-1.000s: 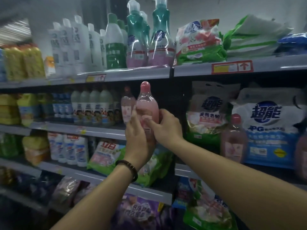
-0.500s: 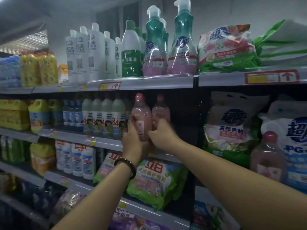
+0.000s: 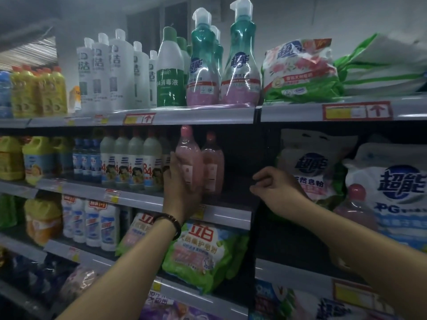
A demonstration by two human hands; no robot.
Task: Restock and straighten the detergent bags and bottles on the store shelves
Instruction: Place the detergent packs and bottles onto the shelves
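A pink bottle with a pink cap stands on the second shelf, next to a second pink bottle on its right. My left hand is wrapped around the first bottle's lower part. My right hand is off the bottle, in the dark gap to the right, fingers loosely curled and holding nothing. A third pink bottle stands further right in front of the white and blue detergent bags.
White 84 bottles line the second shelf left of the pink ones. Teal pump bottles and a green detergent bag sit on the top shelf. A green bag lies on the shelf below.
The pink bottle has gone from being held up in both hands onto the second shelf beside its twin. My right hand has let go and moved right; my left hand stays on it.
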